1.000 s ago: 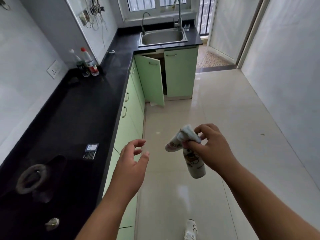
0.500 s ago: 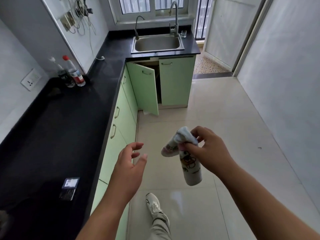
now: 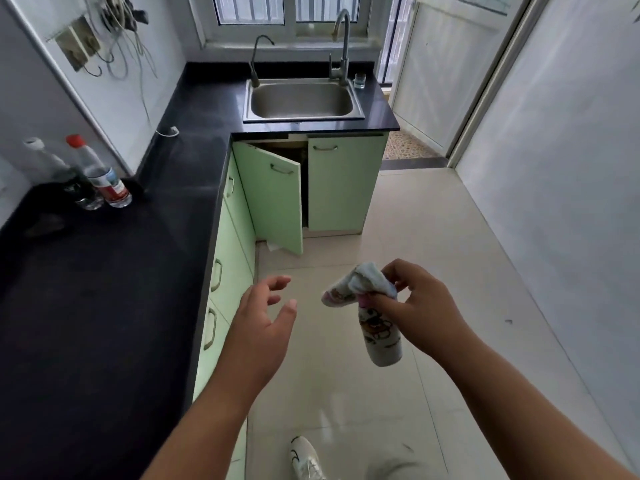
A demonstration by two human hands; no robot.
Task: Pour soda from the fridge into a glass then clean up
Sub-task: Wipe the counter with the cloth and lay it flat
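white cartoon-print cloth [image 3: 381, 337] dangles, bunched, from right hand [image 3: 426, 313]

Worktop [image 3: 104, 306] black, faintly speckled. Cabinet doors [image 3: 343, 195] pale green, handles [image 3: 282, 169] silver. Sink [image 3: 301, 98] grey steel. Cloth [image 3: 381, 336] white with brown and red cartoon print, pink at one edge. Bottle [image 3: 104, 174] clear, red cap, red-and-white label. Floor [image 3: 433, 244] glossy cream tiles. Shoe [image 3: 304, 459] white, black marks.

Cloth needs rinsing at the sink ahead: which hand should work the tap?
Left, probably. The left hand is empty with relaxed fingers, while the right hand pinches the cloth. Both are well short of the tap at the sink.
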